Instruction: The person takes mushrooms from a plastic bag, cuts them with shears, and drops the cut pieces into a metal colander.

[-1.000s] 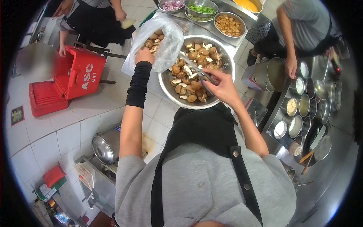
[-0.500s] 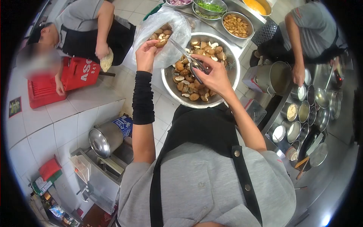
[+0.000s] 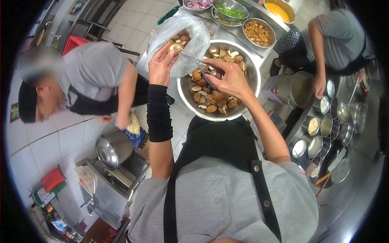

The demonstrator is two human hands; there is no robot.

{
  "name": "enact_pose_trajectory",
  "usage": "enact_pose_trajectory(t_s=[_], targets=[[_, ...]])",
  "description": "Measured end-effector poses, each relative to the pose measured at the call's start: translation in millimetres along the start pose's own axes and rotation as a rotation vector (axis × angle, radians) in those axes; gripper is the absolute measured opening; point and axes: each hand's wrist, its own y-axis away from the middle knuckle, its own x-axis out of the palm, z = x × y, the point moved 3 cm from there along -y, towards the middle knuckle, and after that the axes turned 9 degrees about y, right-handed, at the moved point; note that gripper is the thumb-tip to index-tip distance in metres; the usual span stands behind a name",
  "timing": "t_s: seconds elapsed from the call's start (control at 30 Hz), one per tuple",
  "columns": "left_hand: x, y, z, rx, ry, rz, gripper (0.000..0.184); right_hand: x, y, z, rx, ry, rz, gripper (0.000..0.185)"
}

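My left hand is closed on a brown mushroom, its pale underside showing, over the mouth of a clear plastic bag with more whole mushrooms in it. In my right hand is a pair of scissors with dark handles; the blades point left and reach the held mushroom. Whether the blades are fully closed I cannot make out. Beneath my right hand stands a perforated metal colander holding cut mushrooms and pale stem pieces.
Bowls of chopped onion, green pieces and brown cubes line the far counter. One co-worker leans in at left; another stands at right by several small pots. A lidded steel pot is lower left.
The mushroom in my left hand has turned, its underside now toward the scissors. The left co-worker has come closer, carrying something pale yellow. The view has shifted slightly.
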Motion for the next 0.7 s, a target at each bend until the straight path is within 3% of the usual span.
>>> enact_pose_trajectory(t_s=[0.23, 0.47, 0.57, 0.67, 0.7], targets=[[-10, -6, 6, 0.023, -0.107, -0.045, 0.041, 15, -27, -7, -0.086, -0.039, -0.005, 0.041], [-36, -18, 5, -0.013, -0.247, -0.181, 0.039, 26, -47, -29, 0.051, -0.102, 0.201, 0.039], [-19, -7, -10, -0.049, -0.106, -0.196, 0.036, 27, -32, -35, 0.108, -0.231, 0.109, 0.042], [10, 5, -9, -0.008, -0.038, -0.058, 0.037, 31, -4, -48, 0.003, -0.307, 0.036, 0.045], [14, 7, -2, -0.028, -0.052, -0.035, 0.035, 25, 4, -42, 0.074, -0.408, 0.098, 0.046]])
